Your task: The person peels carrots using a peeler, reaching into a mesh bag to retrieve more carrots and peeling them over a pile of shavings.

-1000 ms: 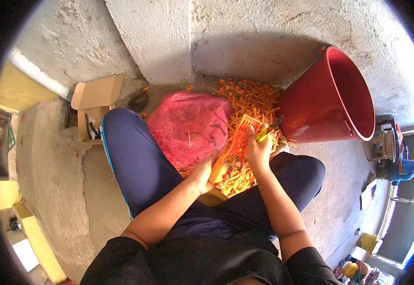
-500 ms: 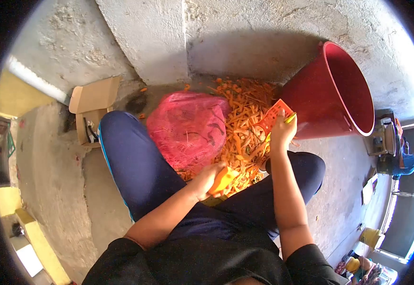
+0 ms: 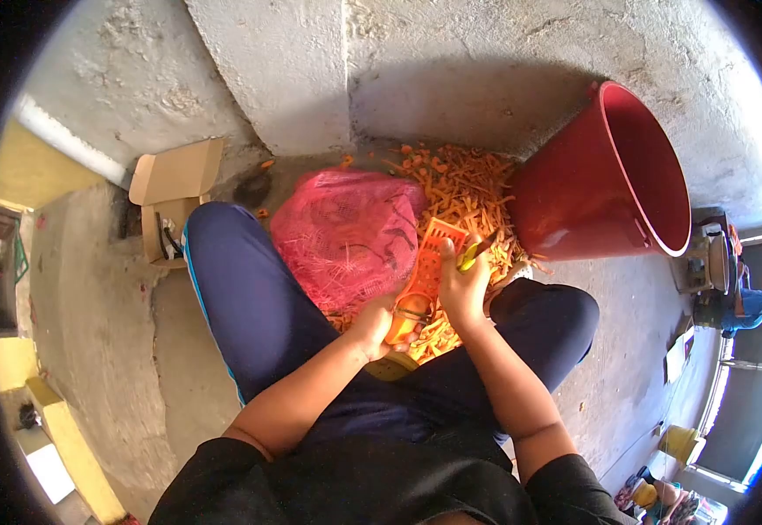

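My left hand [image 3: 374,331] is closed around a peeled orange chunk of fruit or vegetable [image 3: 405,325], whose kind I cannot make out. In my right hand [image 3: 466,293] is a flat orange plastic grater [image 3: 431,256] with slots, its lower end at the chunk. A yellow-green handle [image 3: 468,256] with a dark tip, perhaps a small knife, is also gripped there. Behind both hands lies a heap of orange peelings or strips [image 3: 470,197]. Beside it rests a pink mesh sack [image 3: 346,232]. Below the left hand shows part of a yellow container [image 3: 388,368].
A large dark red bucket [image 3: 565,188] leans tilted at the right by the wall. An open cardboard box [image 3: 171,179] stands on the left. My bent knees flank the work. At the far right a person in a blue shirt [image 3: 753,308] is visible.
My right hand has moved left and down, bringing the grater from beside the bucket to the orange chunk. The left hand has stayed nearly in place, still holding the chunk.
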`<act>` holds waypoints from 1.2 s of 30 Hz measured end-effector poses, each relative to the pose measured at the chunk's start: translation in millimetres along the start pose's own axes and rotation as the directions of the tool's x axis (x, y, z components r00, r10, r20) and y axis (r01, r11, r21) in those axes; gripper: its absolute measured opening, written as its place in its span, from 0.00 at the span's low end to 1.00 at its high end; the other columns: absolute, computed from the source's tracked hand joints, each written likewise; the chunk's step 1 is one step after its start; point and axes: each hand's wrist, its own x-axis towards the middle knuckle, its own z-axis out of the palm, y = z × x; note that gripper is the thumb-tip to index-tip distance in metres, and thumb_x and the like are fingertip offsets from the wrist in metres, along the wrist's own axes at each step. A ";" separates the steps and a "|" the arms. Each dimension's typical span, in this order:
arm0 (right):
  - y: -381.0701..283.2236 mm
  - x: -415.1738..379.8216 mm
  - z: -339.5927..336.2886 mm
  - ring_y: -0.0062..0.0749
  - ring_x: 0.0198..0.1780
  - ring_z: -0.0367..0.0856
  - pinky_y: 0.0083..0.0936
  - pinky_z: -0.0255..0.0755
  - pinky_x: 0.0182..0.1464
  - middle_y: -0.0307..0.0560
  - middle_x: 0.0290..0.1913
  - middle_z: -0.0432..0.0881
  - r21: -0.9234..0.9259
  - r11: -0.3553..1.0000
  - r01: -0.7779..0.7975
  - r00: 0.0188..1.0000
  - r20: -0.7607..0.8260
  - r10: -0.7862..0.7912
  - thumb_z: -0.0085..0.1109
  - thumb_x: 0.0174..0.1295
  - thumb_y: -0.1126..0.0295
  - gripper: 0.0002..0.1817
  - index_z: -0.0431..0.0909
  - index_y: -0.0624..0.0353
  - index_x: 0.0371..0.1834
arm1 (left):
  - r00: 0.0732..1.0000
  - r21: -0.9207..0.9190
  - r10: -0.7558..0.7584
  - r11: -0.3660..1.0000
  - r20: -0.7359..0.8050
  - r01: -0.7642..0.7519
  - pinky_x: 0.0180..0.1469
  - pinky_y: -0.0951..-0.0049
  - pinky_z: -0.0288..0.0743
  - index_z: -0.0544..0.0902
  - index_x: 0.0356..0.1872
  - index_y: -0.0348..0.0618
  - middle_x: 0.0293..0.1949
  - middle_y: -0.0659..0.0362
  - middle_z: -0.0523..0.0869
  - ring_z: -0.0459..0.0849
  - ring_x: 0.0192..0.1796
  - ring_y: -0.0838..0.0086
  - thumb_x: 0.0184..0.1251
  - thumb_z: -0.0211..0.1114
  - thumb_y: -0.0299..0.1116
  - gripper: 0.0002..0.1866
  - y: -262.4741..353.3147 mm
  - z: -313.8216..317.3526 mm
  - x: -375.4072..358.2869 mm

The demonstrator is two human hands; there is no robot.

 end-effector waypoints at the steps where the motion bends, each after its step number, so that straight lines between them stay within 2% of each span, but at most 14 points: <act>1: -0.8 -0.4 0.0 0.23 0.28 0.63 0.23 0.61 0.30 0.42 0.22 0.66 -0.095 0.995 -0.018 1.000 -0.006 0.018 0.50 0.59 0.66 0.12 0.66 0.65 0.28 | 1.000 0.032 0.001 0.999 0.003 -0.002 0.12 0.82 0.57 0.73 0.36 0.44 0.19 0.60 0.73 0.69 0.14 0.78 0.62 0.37 0.56 0.26 0.5 2.0 -0.9; 5: 31.1 17.0 -4.4 0.36 0.26 0.73 0.29 0.66 0.31 0.55 0.24 0.73 -0.232 0.972 0.038 0.995 -0.082 -0.058 0.51 0.57 0.68 0.10 0.68 0.66 0.35 | 0.999 0.136 0.035 0.990 0.008 -0.035 0.10 0.84 0.57 0.73 0.36 0.41 0.18 0.61 0.73 0.68 0.13 0.78 0.62 0.37 0.56 0.27 7.3 2.8 2.0; 9: 36.9 28.6 -6.4 0.35 0.20 0.65 0.29 0.63 0.27 0.52 0.20 0.69 -0.188 0.982 0.021 0.990 -0.136 -0.047 0.52 0.57 0.67 0.11 0.66 0.65 0.27 | 0.996 0.146 0.085 0.985 0.016 -0.086 0.09 0.83 0.56 0.74 0.33 0.39 0.17 0.60 0.73 0.69 0.13 0.78 0.63 0.37 0.54 0.27 7.5 0.8 10.0; 11: 84.4 58.0 -24.2 0.29 0.21 0.62 0.27 0.62 0.27 0.46 0.18 0.67 -0.261 0.965 -0.026 0.924 -0.374 -0.076 0.51 0.57 0.67 0.11 0.65 0.63 0.24 | 0.995 0.190 0.080 0.978 0.066 -0.091 0.09 0.82 0.56 0.74 0.32 0.39 0.17 0.59 0.74 0.69 0.13 0.77 0.63 0.37 0.53 0.26 2.6 -0.8 -0.7; 13: 73.0 82.2 -61.6 0.22 0.23 0.61 0.22 0.60 0.26 0.40 0.18 0.66 -0.016 0.964 -0.266 0.876 -0.421 0.235 0.51 0.58 0.68 0.10 0.66 0.61 0.24 | 0.988 0.156 0.050 0.985 0.144 -0.073 0.11 0.82 0.57 0.73 0.32 0.40 0.18 0.58 0.74 0.69 0.13 0.76 0.63 0.38 0.53 0.25 0.0 -7.5 -13.1; 16: 58.9 76.4 -57.3 0.18 0.23 0.59 0.19 0.58 0.26 0.36 0.19 0.65 -0.021 0.998 -0.059 0.941 -0.334 0.049 0.50 0.59 0.68 0.11 0.65 0.61 0.24 | 0.987 0.078 0.091 0.992 0.133 -0.102 0.12 0.83 0.58 0.73 0.32 0.40 0.18 0.59 0.74 0.69 0.14 0.76 0.61 0.43 0.55 0.24 2.7 -10.7 -9.6; 21: 46.9 49.6 -34.1 0.20 0.27 0.62 0.22 0.62 0.31 0.37 0.23 0.68 0.029 0.996 -0.083 0.996 -0.029 0.083 0.52 0.58 0.63 0.12 0.68 0.60 0.27 | 0.963 0.176 0.189 0.959 0.191 -0.223 0.14 0.83 0.59 0.72 0.35 0.42 0.22 0.60 0.75 0.70 0.17 0.79 0.59 0.47 0.55 0.23 -0.3 -15.6 -2.4; 23: 36.2 45.3 -35.5 0.20 0.25 0.63 0.23 0.62 0.29 0.37 0.21 0.68 -0.080 0.964 -0.254 0.950 0.168 0.264 0.52 0.58 0.63 0.12 0.68 0.61 0.27 | 0.944 0.204 0.264 0.931 0.197 -0.303 0.17 0.82 0.64 0.72 0.39 0.41 0.26 0.60 0.76 0.74 0.22 0.79 0.59 0.48 0.54 0.23 2.3 -17.4 -1.4; 26: 28.5 28.6 -25.5 0.12 0.21 0.55 0.15 0.52 0.22 0.28 0.18 0.59 -0.105 0.993 -0.050 0.964 0.255 0.076 0.52 0.58 0.62 0.12 0.65 0.56 0.25 | 0.920 0.217 0.391 0.896 0.026 -0.387 0.30 0.80 0.71 0.70 0.47 0.41 0.35 0.61 0.76 0.76 0.35 0.79 0.57 0.56 0.45 0.22 12.7 -9.6 -5.7; 27: 28.0 23.5 -21.9 0.14 0.22 0.56 0.17 0.55 0.23 0.29 0.18 0.60 0.021 0.972 -0.236 0.934 0.281 0.221 0.51 0.58 0.63 0.11 0.65 0.57 0.24 | 0.903 0.326 0.427 0.849 0.044 -0.417 0.35 0.80 0.70 0.69 0.49 0.41 0.38 0.62 0.75 0.75 0.38 0.79 0.55 0.59 0.41 0.23 14.2 -7.3 -7.6; 29: 22.1 19.8 -21.1 0.14 0.22 0.57 0.18 0.57 0.24 0.29 0.18 0.60 -0.021 0.982 -0.185 0.944 0.273 0.184 0.51 0.58 0.63 0.11 0.67 0.58 0.26 | 0.867 0.525 0.488 0.716 0.095 -0.461 0.44 0.79 0.68 0.66 0.52 0.40 0.42 0.62 0.74 0.73 0.44 0.78 0.50 0.64 0.33 0.26 16.0 -3.6 -9.4; 32: 8.9 18.8 -27.4 0.17 0.23 0.60 0.22 0.60 0.26 0.34 0.18 0.64 -0.160 0.970 -0.184 0.876 0.422 0.235 0.52 0.57 0.65 0.10 0.67 0.60 0.28 | 0.840 0.564 0.542 0.699 -0.016 -0.440 0.48 0.79 0.66 0.68 0.50 0.38 0.43 0.61 0.74 0.72 0.46 0.78 0.46 0.65 0.26 0.26 10.4 -10.9 3.5; 35: 24.2 15.6 -34.5 0.29 0.23 0.68 0.28 0.63 0.28 0.46 0.19 0.70 -0.216 0.972 0.094 0.719 0.690 0.084 0.52 0.55 0.65 0.10 0.67 0.61 0.30 | 0.765 0.695 0.644 0.560 -0.023 -0.451 0.48 0.78 0.66 0.70 0.48 0.37 0.43 0.59 0.76 0.73 0.46 0.78 0.45 0.64 0.25 0.24 10.9 -24.7 12.6; 36: 25.6 14.4 -35.3 0.46 0.28 0.74 0.34 0.65 0.31 0.56 0.24 0.73 -0.317 0.925 0.211 0.654 0.749 0.108 0.52 0.54 0.64 0.11 0.67 0.60 0.32 | 0.737 0.731 0.675 0.505 -0.005 -0.458 0.48 0.78 0.66 0.71 0.47 0.37 0.42 0.59 0.77 0.74 0.46 0.78 0.45 0.64 0.25 0.23 12.8 -26.8 12.8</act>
